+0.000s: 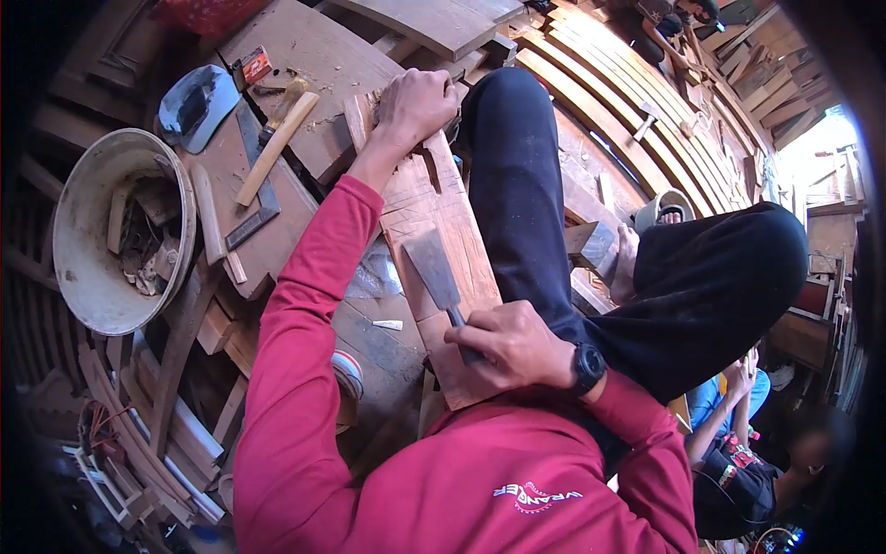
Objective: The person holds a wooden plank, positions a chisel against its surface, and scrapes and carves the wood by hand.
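Note:
A long wooden board [411,217] with a narrow slot near its far end lies beside my thigh, its near end close to my belly. Over the far end, my left hand [417,103] has its fingers curled down onto the wood; the fingertips are partly hidden. My right hand [517,343], a black watch on its wrist, is closed round the dark handle of a wide flat chisel [430,268]. The chisel's blade points away from me and lies over the board's surface.
At left are a round bucket [69,242] of scraps, a cap [199,106], a metal square [254,220] and a wooden mallet [277,148]. Curved planks [609,69] and a hatchet [645,121] lie at upper right. One person [666,32] is at top right, another [738,471] at lower right.

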The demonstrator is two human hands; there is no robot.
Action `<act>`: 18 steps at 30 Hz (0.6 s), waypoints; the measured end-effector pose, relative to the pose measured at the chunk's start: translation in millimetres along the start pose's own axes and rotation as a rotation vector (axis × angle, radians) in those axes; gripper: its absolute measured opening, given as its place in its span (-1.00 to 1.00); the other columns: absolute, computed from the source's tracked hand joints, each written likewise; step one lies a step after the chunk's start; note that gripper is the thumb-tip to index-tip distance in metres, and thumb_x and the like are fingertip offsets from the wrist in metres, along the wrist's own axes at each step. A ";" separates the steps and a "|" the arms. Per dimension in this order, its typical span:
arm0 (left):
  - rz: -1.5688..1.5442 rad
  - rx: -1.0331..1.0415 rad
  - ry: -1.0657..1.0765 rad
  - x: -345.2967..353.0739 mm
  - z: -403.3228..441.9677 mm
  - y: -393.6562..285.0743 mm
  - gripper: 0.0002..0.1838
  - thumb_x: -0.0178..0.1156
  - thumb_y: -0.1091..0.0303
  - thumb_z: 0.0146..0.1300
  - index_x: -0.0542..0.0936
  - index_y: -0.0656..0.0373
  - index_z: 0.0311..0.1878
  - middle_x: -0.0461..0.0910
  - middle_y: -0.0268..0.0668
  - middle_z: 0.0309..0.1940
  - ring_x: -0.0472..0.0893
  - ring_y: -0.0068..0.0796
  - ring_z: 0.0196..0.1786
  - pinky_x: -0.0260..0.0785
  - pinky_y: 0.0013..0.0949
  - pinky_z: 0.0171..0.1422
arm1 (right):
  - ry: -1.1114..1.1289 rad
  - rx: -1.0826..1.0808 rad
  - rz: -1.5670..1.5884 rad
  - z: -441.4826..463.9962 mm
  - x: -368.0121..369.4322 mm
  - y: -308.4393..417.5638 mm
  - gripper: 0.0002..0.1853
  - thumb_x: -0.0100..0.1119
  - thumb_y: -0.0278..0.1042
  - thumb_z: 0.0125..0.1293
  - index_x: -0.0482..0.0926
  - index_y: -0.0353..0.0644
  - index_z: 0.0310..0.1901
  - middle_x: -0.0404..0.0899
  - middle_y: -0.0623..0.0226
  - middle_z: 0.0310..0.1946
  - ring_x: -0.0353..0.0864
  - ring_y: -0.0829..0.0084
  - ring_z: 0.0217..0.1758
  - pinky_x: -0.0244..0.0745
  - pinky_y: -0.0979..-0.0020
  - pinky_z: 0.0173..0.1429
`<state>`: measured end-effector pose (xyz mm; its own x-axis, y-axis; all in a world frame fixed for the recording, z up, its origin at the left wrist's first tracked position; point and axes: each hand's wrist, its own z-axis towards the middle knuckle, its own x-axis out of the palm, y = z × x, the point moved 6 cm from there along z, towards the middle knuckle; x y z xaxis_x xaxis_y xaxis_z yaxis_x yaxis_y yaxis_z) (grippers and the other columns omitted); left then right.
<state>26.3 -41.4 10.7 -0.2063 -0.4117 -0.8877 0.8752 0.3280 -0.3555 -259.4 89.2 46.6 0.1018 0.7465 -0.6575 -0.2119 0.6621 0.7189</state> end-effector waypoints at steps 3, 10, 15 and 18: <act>-0.023 -0.019 -0.001 0.8 -0.2 0.9 -0.73 0.16 0.17 0.30 0.72 0.13 -0.17 0.70 0.04 -0.30 0.69 0.10 -0.14 0.54 0.01 0.00 | 0.112 -0.028 -0.097 -0.3 4.3 -5.3 -0.60 0.27 -0.33 0.06 0.55 -0.13 -0.01 0.47 0.26 -0.43 0.60 0.19 -0.50 0.46 0.16 -0.46; -0.004 0.015 -0.028 0.2 0.4 -0.5 -0.75 0.17 0.17 0.30 0.72 0.13 -0.20 0.69 0.06 -0.34 0.68 0.15 -0.19 0.53 0.05 -0.06 | 0.181 0.051 -0.175 -4.0 3.1 -18.8 -0.65 0.15 -0.33 0.23 0.47 -0.14 0.07 0.47 0.25 -0.45 0.63 0.19 -0.49 0.53 0.19 -0.43; 0.005 -0.010 0.020 1.1 0.3 -1.9 -0.73 0.17 0.16 0.30 0.72 0.13 -0.20 0.69 0.08 -0.31 0.68 0.15 -0.16 0.52 0.06 -0.03 | 0.280 -0.018 -0.208 0.0 -11.1 -17.8 -0.70 0.21 -0.25 0.28 0.47 -0.14 -0.01 0.46 0.26 -0.43 0.61 0.21 -0.53 0.50 0.20 -0.45; -0.009 -0.012 0.027 -1.0 -0.9 -4.3 -0.73 0.17 0.16 0.31 0.72 0.14 -0.20 0.69 0.09 -0.30 0.67 0.16 -0.16 0.52 0.07 -0.03 | 0.338 -0.031 -0.336 0.4 -9.4 -23.8 -0.75 0.08 -0.26 0.32 0.46 -0.16 -0.04 0.51 0.25 -0.46 0.66 0.22 -0.53 0.53 0.20 -0.50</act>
<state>22.5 -41.6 12.9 -0.2256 -0.3916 -0.8920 0.8683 0.3344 -0.3664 -254.9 66.4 35.8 -0.1511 0.4248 -0.8926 -0.2511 0.8569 0.4503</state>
